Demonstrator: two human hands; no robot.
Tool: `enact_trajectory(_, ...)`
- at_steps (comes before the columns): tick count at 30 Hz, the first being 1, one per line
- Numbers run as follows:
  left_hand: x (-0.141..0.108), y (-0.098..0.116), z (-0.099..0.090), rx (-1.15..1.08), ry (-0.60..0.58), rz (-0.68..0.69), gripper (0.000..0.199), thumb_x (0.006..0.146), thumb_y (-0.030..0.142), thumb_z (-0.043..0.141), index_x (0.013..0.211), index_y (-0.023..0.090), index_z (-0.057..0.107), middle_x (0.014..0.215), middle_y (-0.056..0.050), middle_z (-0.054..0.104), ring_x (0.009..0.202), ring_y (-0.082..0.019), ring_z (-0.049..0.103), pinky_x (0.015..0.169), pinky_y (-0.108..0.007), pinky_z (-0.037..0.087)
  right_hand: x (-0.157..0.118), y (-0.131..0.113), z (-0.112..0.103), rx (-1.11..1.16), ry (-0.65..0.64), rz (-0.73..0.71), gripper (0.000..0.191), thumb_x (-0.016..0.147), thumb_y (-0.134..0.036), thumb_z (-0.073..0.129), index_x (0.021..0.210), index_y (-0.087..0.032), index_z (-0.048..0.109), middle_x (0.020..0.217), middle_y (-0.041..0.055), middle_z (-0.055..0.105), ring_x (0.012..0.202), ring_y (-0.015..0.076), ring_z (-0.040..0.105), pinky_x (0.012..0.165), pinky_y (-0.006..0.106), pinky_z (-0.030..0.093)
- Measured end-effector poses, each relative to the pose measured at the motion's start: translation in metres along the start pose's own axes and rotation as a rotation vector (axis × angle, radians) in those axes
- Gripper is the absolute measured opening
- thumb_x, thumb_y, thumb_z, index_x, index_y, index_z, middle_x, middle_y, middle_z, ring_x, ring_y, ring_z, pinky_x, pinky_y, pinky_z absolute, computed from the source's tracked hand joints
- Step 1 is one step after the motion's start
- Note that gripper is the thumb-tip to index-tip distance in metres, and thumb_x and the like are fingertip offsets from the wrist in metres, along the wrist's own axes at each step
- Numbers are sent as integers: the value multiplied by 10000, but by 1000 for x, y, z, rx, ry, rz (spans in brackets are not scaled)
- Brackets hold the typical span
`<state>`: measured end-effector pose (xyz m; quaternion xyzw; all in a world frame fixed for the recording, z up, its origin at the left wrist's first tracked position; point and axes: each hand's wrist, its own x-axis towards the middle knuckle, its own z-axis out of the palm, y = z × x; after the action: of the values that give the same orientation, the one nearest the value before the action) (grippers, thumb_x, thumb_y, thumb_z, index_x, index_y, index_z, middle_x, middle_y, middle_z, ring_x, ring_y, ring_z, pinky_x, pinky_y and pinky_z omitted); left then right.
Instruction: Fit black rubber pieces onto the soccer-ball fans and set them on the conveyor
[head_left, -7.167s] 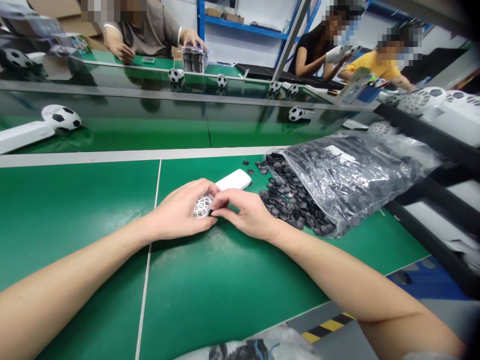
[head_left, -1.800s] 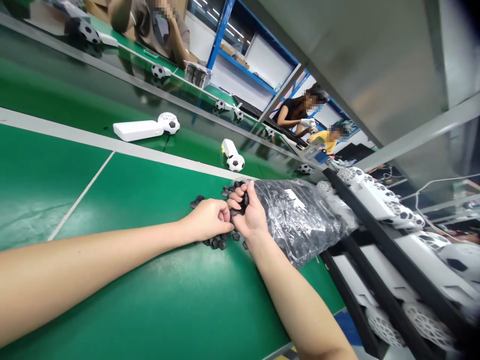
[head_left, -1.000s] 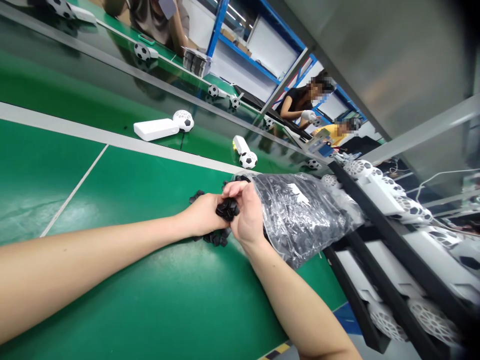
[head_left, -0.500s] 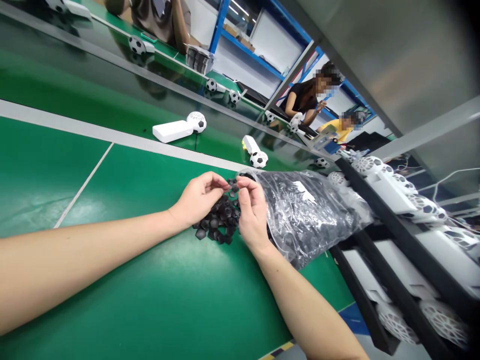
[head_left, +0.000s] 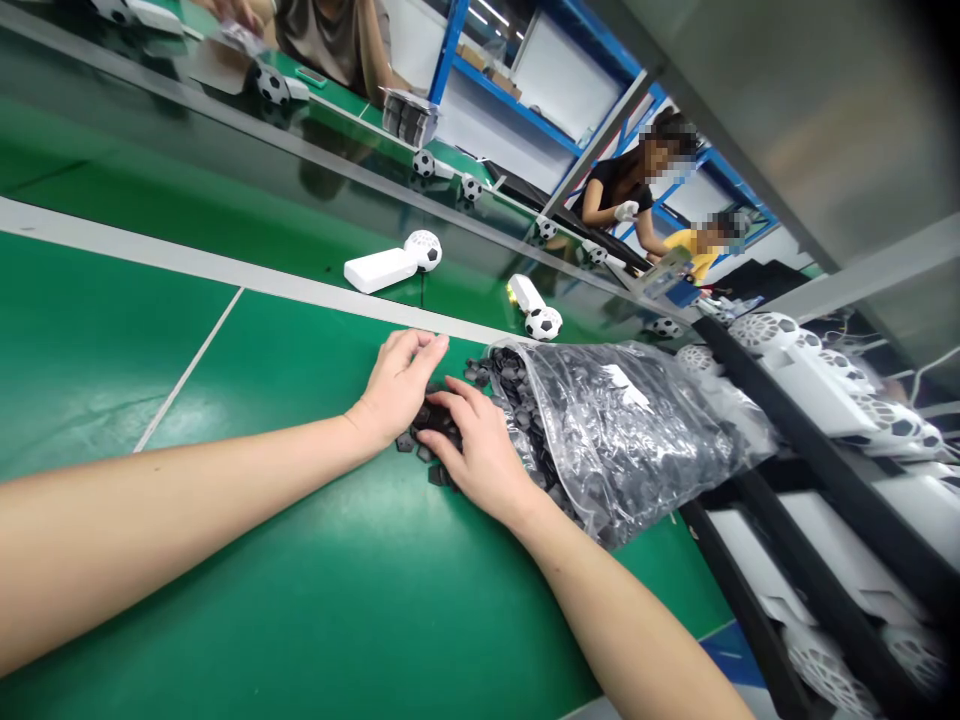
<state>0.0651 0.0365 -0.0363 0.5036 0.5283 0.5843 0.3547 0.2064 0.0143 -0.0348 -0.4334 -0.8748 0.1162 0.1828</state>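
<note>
My left hand [head_left: 401, 385] rests open on the green mat [head_left: 112, 360], its fingers spread at the far edge of a small heap of black polygonal pieces [head_left: 429, 432]. My right hand [head_left: 476, 450] lies over that heap with its fingers apart, and it hides most of the pieces. A clear plastic bag [head_left: 630, 440] full of the same black pieces lies just right of my right hand. More pieces spill from its mouth [head_left: 504, 375].
Beyond a glossy dark panel, a white box [head_left: 379, 270] sits beside a white ball shell. A black rack [head_left: 795, 430] with white assembled units stands at right. Several people work at the far bench, and one wears white gloves.
Both hands have come down from pinching pieces above the heap and now lie flat on it. The view has shifted slightly, and more pieces show at the bag's mouth.
</note>
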Motion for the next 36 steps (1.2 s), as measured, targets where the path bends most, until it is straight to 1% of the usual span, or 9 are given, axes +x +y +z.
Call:
enact_trajectory(5,0,1,-1,-45,-26,-28,309,848,399,373,823,179,589,962,-36,553,994,-193,491,901,-329,378,4,9,-4,-91,58,21,128,842,-236,522,950,-196,577,1156,100,558,1093,254,474,899,446,358)
enact_trajectory(7,0,1,-2,-61,-33,-41,340,858,426,354,837,179,586,981,-45,552,1013,-201,486,892,-336,391,5,9,-6,-94,78,10,96,853,-209,496,900,-201,579,1099,85,589,1052,246,494,875,437,370)
enact_trajectory(11,0,0,-3,0,-65,10,338,860,441,347,867,183,566,1031,-52,528,1068,-192,449,983,-353,327,6,3,-6,-19,112,-79,221,854,-252,503,1065,-194,532,1202,102,523,1113,237,454,912,430,373)
enact_trajectory(14,-1,-1,-2,34,-88,29,313,872,414,337,896,182,546,1128,-67,490,1134,-176,405,1051,-359,242,6,-6,-2,13,32,-189,362,819,-312,563,1157,-201,494,1241,106,496,1163,254,419,946,445,362)
enact_trajectory(18,-4,-2,-1,92,-106,56,284,876,402,365,883,187,551,1159,-86,490,1169,-183,396,1053,-378,250,5,-8,1,-14,-18,-200,159,855,-201,502,994,-217,576,1029,64,600,987,224,518,861,420,408)
enact_trajectory(21,-8,-1,-1,154,-115,81,275,869,414,395,886,194,559,1163,-90,498,1174,-184,403,1045,-357,278,5,-2,3,-48,-8,-216,128,866,-171,467,906,-202,585,925,63,611,869,220,538,773,411,427)
enact_trajectory(29,-11,1,-2,215,-179,76,304,845,452,435,933,198,577,1150,-107,500,1154,-209,418,1029,-351,310,5,21,21,-103,160,-327,218,895,-260,386,874,-227,600,848,64,627,784,212,581,689,369,464)
enact_trajectory(32,-13,2,-3,215,-212,71,315,832,472,453,959,211,576,1175,-102,481,1168,-213,403,1037,-355,299,6,26,20,-144,245,-397,243,895,-243,365,916,-236,607,800,56,640,735,197,600,657,346,478)
enact_trajectory(36,-16,3,-3,223,-201,61,290,829,433,478,981,204,574,1175,-93,470,1168,-206,400,1031,-351,306,7,24,13,-187,342,-492,250,902,-246,353,970,-204,590,848,75,658,767,178,622,672,297,497)
